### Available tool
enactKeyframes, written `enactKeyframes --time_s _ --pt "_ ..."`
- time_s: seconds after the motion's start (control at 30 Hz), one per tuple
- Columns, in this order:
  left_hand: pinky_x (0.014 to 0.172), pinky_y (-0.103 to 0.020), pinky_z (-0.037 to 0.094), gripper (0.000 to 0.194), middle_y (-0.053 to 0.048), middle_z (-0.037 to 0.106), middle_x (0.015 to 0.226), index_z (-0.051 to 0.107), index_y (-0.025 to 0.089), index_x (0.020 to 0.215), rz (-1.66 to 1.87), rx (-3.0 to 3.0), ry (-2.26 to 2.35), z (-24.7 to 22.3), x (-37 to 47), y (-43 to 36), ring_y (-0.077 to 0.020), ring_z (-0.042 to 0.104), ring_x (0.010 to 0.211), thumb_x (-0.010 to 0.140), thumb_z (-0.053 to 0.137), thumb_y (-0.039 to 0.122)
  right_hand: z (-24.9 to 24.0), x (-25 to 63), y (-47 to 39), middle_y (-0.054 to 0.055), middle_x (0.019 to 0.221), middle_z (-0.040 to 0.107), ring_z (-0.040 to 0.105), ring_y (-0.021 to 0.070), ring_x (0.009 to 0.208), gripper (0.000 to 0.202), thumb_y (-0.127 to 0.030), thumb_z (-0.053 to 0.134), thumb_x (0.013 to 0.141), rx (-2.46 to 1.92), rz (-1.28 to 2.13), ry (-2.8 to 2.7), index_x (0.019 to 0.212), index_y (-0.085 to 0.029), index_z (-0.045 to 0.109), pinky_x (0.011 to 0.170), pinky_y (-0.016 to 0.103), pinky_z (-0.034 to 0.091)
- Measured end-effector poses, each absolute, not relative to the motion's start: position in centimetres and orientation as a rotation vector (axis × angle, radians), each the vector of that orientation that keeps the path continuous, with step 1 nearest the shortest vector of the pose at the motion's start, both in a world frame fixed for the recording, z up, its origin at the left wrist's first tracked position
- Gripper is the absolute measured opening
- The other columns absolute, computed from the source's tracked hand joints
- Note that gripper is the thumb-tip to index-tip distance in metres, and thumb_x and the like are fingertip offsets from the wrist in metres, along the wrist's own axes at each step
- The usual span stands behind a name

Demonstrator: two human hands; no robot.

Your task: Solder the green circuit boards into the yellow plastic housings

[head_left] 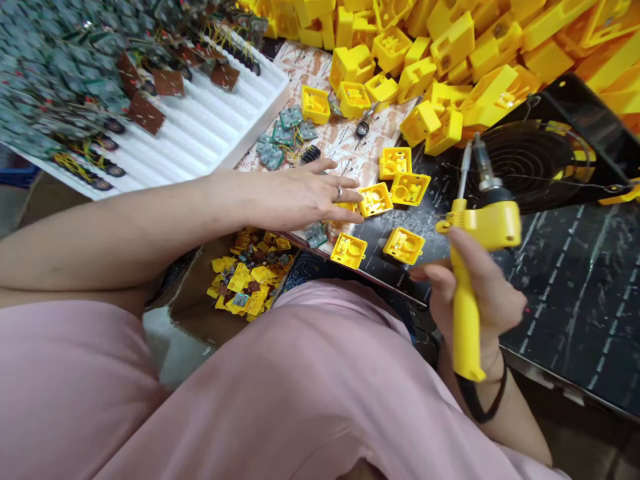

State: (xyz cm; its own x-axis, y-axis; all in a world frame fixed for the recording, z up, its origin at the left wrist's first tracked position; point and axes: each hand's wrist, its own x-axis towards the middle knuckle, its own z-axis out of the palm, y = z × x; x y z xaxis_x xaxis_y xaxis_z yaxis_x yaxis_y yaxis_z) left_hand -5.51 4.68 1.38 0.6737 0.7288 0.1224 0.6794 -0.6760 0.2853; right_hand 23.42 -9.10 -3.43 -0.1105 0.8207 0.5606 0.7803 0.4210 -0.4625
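Note:
My left hand (313,193) is stretched palm down over the table, fingers spread, its fingertips at a small open yellow housing (376,200). Another yellow housing beneath those fingers is mostly hidden. Several similar housings lie close by, among them a tilted one (410,189) and one by the table edge (349,251). My right hand (480,293) is wrapped around the handle of a yellow soldering gun (466,313), which points up and away from me. Green circuit boards (273,153) with wires lie beyond my left wrist.
A white ribbed foam tray (215,113) piled with circuit boards stands at left. Yellow housings (453,43) are heaped at the back. A black fan (530,153) leans behind the soldering gun. Below the table edge, a cardboard box (193,300) holds yellow scraps.

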Motion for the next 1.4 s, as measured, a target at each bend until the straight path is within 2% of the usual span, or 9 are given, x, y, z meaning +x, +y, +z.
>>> enactKeyframes --time_s 0.07,0.17,0.37,0.5,0.8,1.03,1.17,1.27,1.4 --pt "0.114 -0.044 0.048 0.048 -0.006 0.081 0.109 0.070 0.014 0.129 0.388 2.653 1.160 1.2 -7.1 4.3 -0.0232 0.063 0.120 0.109 0.042 0.046 -3.0 22.8 -8.4 -0.003 0.081 0.080 0.075 0.0150 0.058 0.035 -0.019 0.074 0.096 -1.279 -0.051 -1.973 0.129 -0.030 0.069 0.059 0.021 0.059" --pt "0.104 -0.041 0.054 0.043 -0.008 0.081 0.112 0.072 0.015 0.130 0.420 2.627 1.260 0.9 -9.7 4.5 -0.0222 0.067 0.108 0.108 0.043 0.039 -2.3 22.3 -7.1 -0.001 0.089 0.082 0.079 0.0162 0.072 0.024 -0.014 0.077 0.093 -1.241 -0.055 -2.040 0.112 -0.028 0.070 0.067 0.021 0.061" --pt "0.099 -0.045 0.055 0.037 -0.009 0.078 0.120 0.079 0.020 0.118 0.440 2.704 1.249 -2.3 -9.5 5.4 -0.0268 0.071 0.109 0.103 0.046 0.028 -2.5 20.0 -3.4 0.003 0.109 0.080 0.078 0.0194 0.095 0.031 -0.029 0.079 0.094 -1.128 0.016 -2.185 0.119 -0.026 0.062 0.103 0.038 0.062" --pt "0.100 -0.048 0.053 0.035 -0.008 0.078 0.112 0.079 0.023 0.119 0.328 2.735 1.173 -3.8 -7.2 6.1 -0.0300 0.071 0.111 0.097 0.052 0.022 -3.5 18.2 -1.7 0.004 0.114 0.078 0.077 0.0213 0.099 0.033 -0.038 0.075 0.097 -1.126 0.112 -2.216 0.124 -0.028 0.058 0.105 0.043 0.061" --pt "0.091 -0.046 0.052 0.029 -0.006 0.070 0.075 0.078 0.019 0.083 0.293 2.800 1.211 -3.5 -5.6 6.3 -0.0264 0.071 0.087 0.092 0.054 0.029 -5.7 17.9 -0.2 0.000 0.112 0.076 0.076 0.0211 0.105 0.034 -0.039 0.066 0.101 -1.145 0.212 -2.312 0.132 -0.031 0.054 0.120 0.050 0.049" --pt "0.092 -0.038 0.052 0.030 -0.004 0.074 0.089 0.078 0.022 0.098 0.287 2.637 1.185 -1.2 -8.5 6.4 -0.0233 0.070 0.092 0.094 0.052 0.037 -5.3 18.0 -0.7 0.000 0.107 0.077 0.076 0.0213 0.096 0.036 -0.046 0.068 0.100 -1.124 0.139 -2.273 0.131 -0.030 0.056 0.105 0.044 0.057" --pt "0.098 -0.044 0.051 0.033 -0.006 0.076 0.107 0.079 0.023 0.112 0.271 2.668 1.192 -2.4 -7.1 5.9 -0.0279 0.069 0.103 0.087 0.064 0.040 -5.2 18.2 -1.1 0.002 0.119 0.077 0.076 0.0221 0.105 0.034 -0.045 0.067 0.101 -1.120 0.152 -2.210 0.131 -0.031 0.056 0.107 0.043 0.056" --pt "0.095 -0.050 0.052 0.028 -0.008 0.077 0.095 0.081 0.021 0.101 0.170 2.692 1.300 -3.5 -5.4 5.5 -0.0324 0.069 0.103 0.091 0.061 0.039 -5.0 18.2 -1.3 0.005 0.128 0.076 0.075 0.0240 0.110 0.041 -0.047 0.072 0.098 -1.147 0.152 -2.187 0.132 -0.030 0.056 0.105 0.043 0.058" --pt "0.092 -0.044 0.053 0.027 -0.005 0.077 0.087 0.081 0.022 0.093 0.375 2.675 1.307 -3.0 -5.9 5.7 -0.0262 0.071 0.093 0.095 0.057 0.034 -4.9 18.3 -1.6 0.007 0.128 0.076 0.075 0.0228 0.110 0.045 -0.049 0.075 0.096 -1.216 0.160 -2.192 0.132 -0.029 0.056 0.100 0.039 0.059"
